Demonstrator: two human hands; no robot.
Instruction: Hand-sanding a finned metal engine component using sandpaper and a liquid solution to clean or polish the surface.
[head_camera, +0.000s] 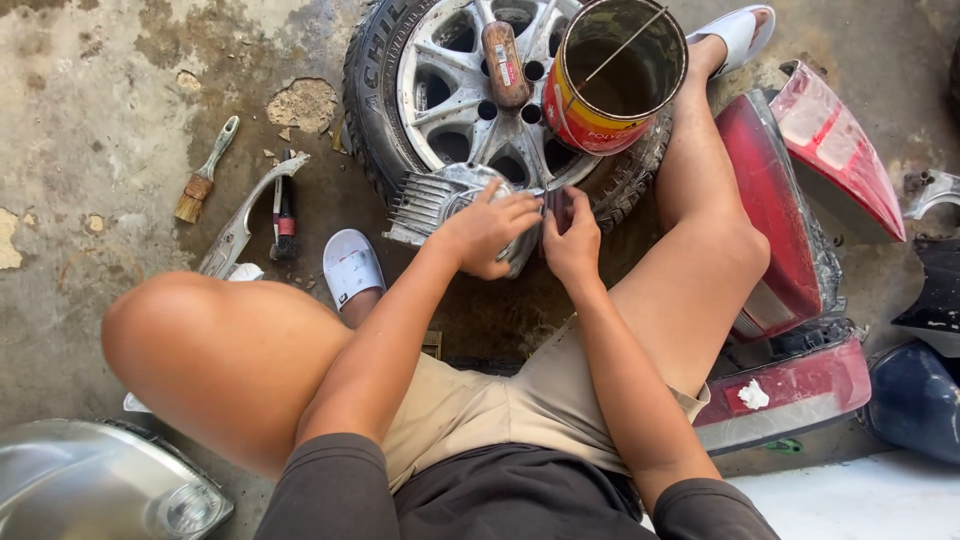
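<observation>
At frame centre my left hand (487, 232) clamps the finned metal casing (432, 203), which rests on the wheel (450, 90). My right hand (571, 243) pinches something small against its edge. It seems rigid, fairly heavy and sharp-finned; I'd grip the smooth rounded body.

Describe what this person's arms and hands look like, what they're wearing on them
Both arms are bare from above the elbow down, with short dark grey sleeves ending at the upper arms. The left hand and right hand are ungloved, and no watch, ring or bracelet shows on either wrist. The fingers look a little dusty, though that is hard to tell.
</observation>
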